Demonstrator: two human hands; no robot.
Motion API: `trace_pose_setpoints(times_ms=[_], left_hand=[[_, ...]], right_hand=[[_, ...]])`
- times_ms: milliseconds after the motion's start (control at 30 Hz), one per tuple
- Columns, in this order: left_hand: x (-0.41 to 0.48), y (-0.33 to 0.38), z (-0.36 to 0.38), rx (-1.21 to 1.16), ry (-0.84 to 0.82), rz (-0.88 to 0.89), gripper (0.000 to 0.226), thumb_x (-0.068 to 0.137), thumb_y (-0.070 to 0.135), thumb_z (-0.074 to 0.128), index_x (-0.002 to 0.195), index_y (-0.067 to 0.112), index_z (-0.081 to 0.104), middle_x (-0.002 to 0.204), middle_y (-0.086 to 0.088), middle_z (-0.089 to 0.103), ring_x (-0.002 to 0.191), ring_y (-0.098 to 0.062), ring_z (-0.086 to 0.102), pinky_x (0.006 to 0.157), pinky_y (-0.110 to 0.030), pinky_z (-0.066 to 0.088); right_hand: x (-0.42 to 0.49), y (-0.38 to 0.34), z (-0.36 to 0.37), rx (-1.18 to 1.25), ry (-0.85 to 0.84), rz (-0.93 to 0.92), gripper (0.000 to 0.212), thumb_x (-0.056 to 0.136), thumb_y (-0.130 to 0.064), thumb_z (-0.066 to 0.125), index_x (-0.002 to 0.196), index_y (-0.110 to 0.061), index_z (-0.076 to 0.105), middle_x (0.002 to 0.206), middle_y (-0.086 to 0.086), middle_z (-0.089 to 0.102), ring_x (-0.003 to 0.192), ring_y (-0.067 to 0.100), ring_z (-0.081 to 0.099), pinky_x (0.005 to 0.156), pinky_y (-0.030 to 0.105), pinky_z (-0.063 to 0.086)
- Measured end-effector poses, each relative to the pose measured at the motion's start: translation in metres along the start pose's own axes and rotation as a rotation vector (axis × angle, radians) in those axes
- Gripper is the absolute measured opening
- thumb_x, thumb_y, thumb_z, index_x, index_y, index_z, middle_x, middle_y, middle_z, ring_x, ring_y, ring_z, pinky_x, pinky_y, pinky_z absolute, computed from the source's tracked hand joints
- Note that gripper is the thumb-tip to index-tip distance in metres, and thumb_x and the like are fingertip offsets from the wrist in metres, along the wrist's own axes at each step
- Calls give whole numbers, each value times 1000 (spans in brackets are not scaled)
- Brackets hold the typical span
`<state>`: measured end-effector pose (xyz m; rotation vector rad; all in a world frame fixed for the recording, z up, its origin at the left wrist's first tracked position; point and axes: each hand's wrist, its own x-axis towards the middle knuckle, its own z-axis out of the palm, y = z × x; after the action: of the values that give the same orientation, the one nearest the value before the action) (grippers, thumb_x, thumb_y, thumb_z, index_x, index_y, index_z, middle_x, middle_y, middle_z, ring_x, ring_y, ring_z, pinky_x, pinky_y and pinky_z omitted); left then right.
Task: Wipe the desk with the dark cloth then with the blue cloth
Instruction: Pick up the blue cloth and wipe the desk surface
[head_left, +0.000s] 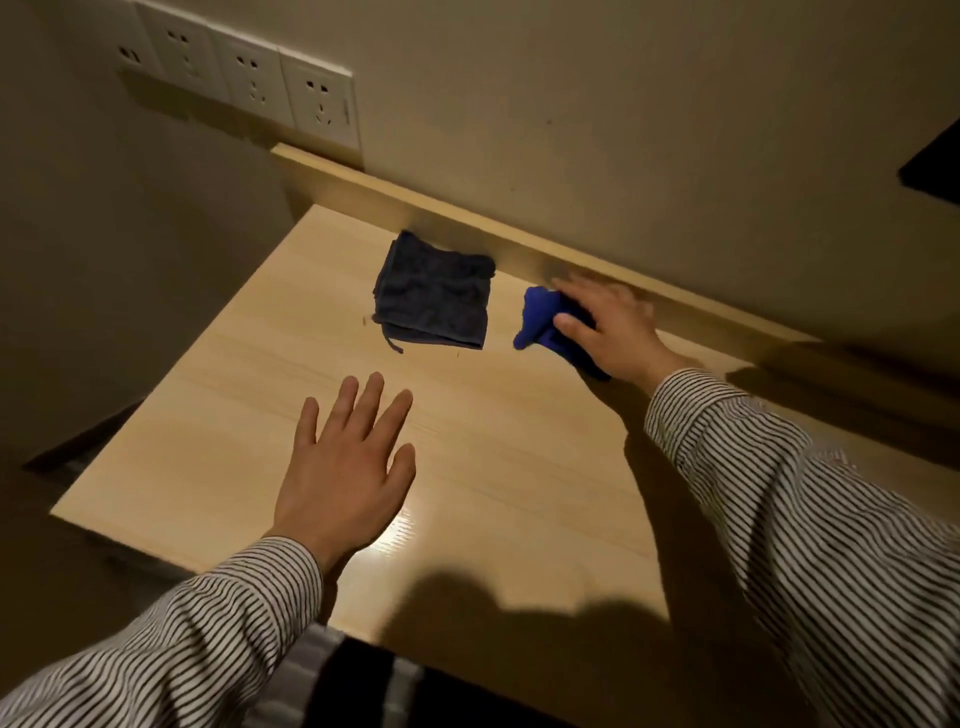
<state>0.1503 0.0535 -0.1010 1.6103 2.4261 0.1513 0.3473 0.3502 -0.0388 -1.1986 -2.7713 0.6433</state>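
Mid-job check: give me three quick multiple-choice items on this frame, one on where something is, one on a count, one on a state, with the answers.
1. Where does the dark cloth lie?
A. On the desk near the back rail, left of the blue cloth
B. Under the left hand
C. On the floor

2. How many wall sockets show?
A. One
B. Two
C. Four

3. What is the right hand doing?
A. Resting flat and empty
B. Its grip is closed on the blue cloth
C. Holding the dark cloth

Answers:
1 A, the folded dark cloth sits alone by the rail, with no hand on it.
2 C, four plates run in a row on the wall.
3 B, its fingers wrap the bunched blue cloth, while the left hand is spread open over the desk.
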Motion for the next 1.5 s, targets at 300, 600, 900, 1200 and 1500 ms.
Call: trace_pose_setpoints(times_ms=[300, 600, 900, 1200, 1500], left_hand=[[0, 2, 1, 10, -1, -25, 67, 105, 58, 17, 169, 40, 6, 179, 5, -3, 165, -18, -9, 131, -54, -2], [1, 4, -3, 0, -11, -40, 68, 104, 59, 18, 169, 41, 9, 179, 6, -1, 165, -17, -8, 131, -53, -2], [1, 5, -3, 9, -8, -55, 68, 103, 60, 18, 169, 42, 9, 178, 8, -2, 164, -15, -9, 131, -52, -3], [1, 8, -3, 11, -6, -59, 69, 102, 60, 19, 169, 41, 13, 178, 8, -1, 164, -15, -8, 132, -51, -3], [2, 8, -4, 8, -8, -50, 69, 103, 58, 19, 169, 40, 11, 179, 6, 0, 165, -17, -7, 131, -53, -3]], right_hand=[[0, 12, 44, -373, 93, -52, 65, 106, -62, 28, 164, -38, 13, 174, -6, 8, 159, 23, 8, 120, 51, 18], [11, 14, 22, -498, -139, -352, 58, 109, -57, 14, 164, -41, 14, 172, -11, 20, 142, 27, 34, 106, 47, 31], [49, 19, 19, -548, -205, -450, 63, 106, -64, 14, 164, -43, 3, 174, -10, 5, 160, 22, 1, 123, 49, 10], [29, 22, 38, -429, -176, -370, 62, 107, -64, 12, 163, -44, -2, 174, -10, -3, 160, 23, -8, 127, 50, 1], [-2, 2, 53, -376, -176, -240, 61, 104, -67, 10, 161, -50, -5, 173, -13, -9, 159, 30, -12, 120, 71, -3]])
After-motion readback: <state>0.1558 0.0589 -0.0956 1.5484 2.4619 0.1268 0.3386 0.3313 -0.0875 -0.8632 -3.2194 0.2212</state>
